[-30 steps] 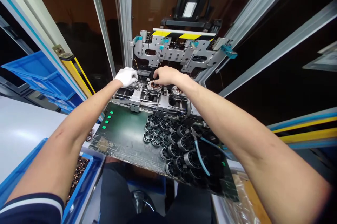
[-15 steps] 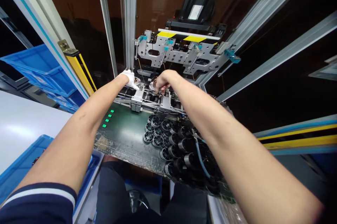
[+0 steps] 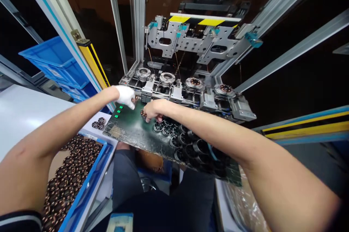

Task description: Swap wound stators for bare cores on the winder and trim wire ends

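Observation:
My left hand (image 3: 125,96) wears a white glove and is closed on a copper-wound stator, only its edge showing at the fingers, above the green mat (image 3: 128,134). My bare right hand (image 3: 152,110) is curled around another wound stator (image 3: 143,114) just over the mat, beside a cluster of black empty stator cores (image 3: 180,137). Behind both hands runs a fixture row: two empty silver nests (image 3: 143,73) on the left and two nests holding wound stators (image 3: 194,82) on the right.
A blue bin (image 3: 81,188) at lower left holds several copper-wound stators. Two loose parts (image 3: 98,122) lie on the white table. Stacked blue bins (image 3: 54,65) stand at far left. The winding head (image 3: 196,37) with yellow-black stripes hangs above the fixtures. Aluminium frame posts flank the opening.
Both hands have drawn back from the two left fixture nests toward me, each bringing a wound stator. Those nests now stand empty. The view has tilted down, revealing the bin.

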The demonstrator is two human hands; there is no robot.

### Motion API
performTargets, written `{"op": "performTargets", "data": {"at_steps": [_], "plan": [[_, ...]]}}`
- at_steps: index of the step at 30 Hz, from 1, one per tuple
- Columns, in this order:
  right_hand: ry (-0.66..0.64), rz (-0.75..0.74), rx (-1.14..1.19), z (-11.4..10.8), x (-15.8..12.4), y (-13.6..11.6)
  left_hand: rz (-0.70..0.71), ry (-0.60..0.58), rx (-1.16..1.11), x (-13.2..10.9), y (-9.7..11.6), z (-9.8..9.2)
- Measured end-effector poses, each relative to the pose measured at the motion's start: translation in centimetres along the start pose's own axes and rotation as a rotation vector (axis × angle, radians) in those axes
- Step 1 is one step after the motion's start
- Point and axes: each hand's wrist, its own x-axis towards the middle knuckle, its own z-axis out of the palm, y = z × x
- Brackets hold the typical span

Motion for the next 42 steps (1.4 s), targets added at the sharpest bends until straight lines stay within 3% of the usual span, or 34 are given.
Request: {"op": "performTargets", "data": {"at_steps": [1, 4, 7, 10, 14, 16, 19, 23, 27, 30, 35, 42], "plan": [[0.017, -0.002, -0.015, 0.8, 0.7, -0.7, 0.017, -0.077, 0.015, -1.7, 1.4, 2.3], [0.118, -0.042, -0.044, 2.6, 1.5, -1.6, 0.000, -0.097, 0.035, -5.0, 4.9, 7.5], [0.239, -0.116, -0.050, 3.3, -0.1, -0.3, -0.029, -0.033, 0.048, -6.6, 6.4, 9.2], [0.359, -0.135, -0.047, 2.6, -4.4, 4.3, -0.032, 0.000, 0.068, -7.6, 6.2, 7.7], [0.553, 0.022, -0.003, 0.7, -12.1, 15.3, 0.027, 0.124, 0.082, -7.3, 6.4, 1.8], [0.610, 0.209, 0.047, 0.3, -15.2, 21.6, 0.115, 0.280, 0.053, -5.5, 8.0, -2.1], [0.677, 0.508, 0.141, 1.5, -17.6, 29.3, 0.233, 0.479, 0.009, -0.6, 12.4, -7.3], [0.638, 0.653, 0.307, 5.1, -16.8, 34.4, 0.201, 0.537, 0.025, 8.1, 19.4, -11.0], [0.640, 0.651, 0.276, 8.0, -14.9, 36.7, 0.126, 0.500, 0.027, 15.3, 24.6, -11.2], [0.702, 0.629, 0.229, 8.7, -14.3, 38.5, 0.137, 0.444, 0.046, 18.5, 26.7, -10.7], [0.770, 0.572, 0.182, 9.0, -14.2, 40.9, 0.100, 0.406, 0.061, 20.8, 28.1, -10.6], [0.756, 0.494, 0.115, 8.0, -15.5, 40.9, 0.034, 0.382, 0.059, 22.1, 28.9, -11.3]]}}
